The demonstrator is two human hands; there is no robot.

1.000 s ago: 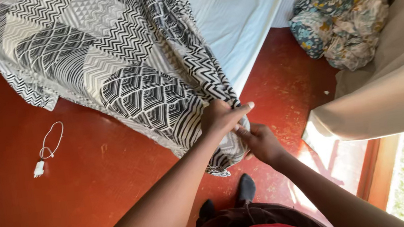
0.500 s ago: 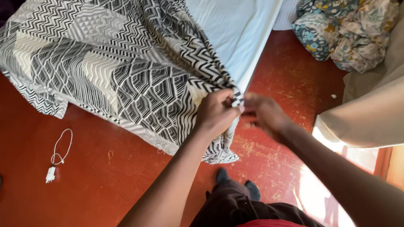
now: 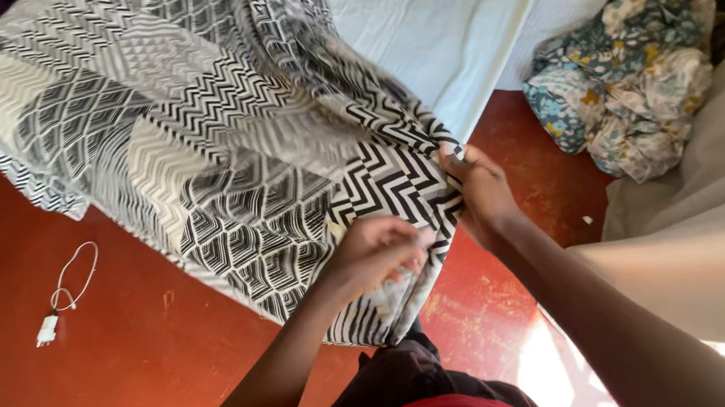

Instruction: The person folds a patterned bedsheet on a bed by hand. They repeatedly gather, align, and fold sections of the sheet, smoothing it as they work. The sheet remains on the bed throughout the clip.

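Observation:
A black-and-white patterned blanket (image 3: 193,131) with zigzags and diamonds hangs off the bed toward the red floor. My left hand (image 3: 377,251) is closed on its lower edge, with folds of cloth bunched under the fingers. My right hand (image 3: 480,191) pinches the same edge a little higher and to the right, beside the white sheet (image 3: 442,24). The blanket's bottom corner drops between my arms.
A white cable with a plug (image 3: 62,293) lies on the red floor (image 3: 87,403) at the left. A crumpled floral cloth (image 3: 628,86) sits at the upper right. A pale beige curtain (image 3: 724,228) hangs along the right. Sunlight falls on the floor near my legs.
My hands have drawn apart along the blanket's edge: the left one went down and left, the right one stayed up. The view came closer to the bed.

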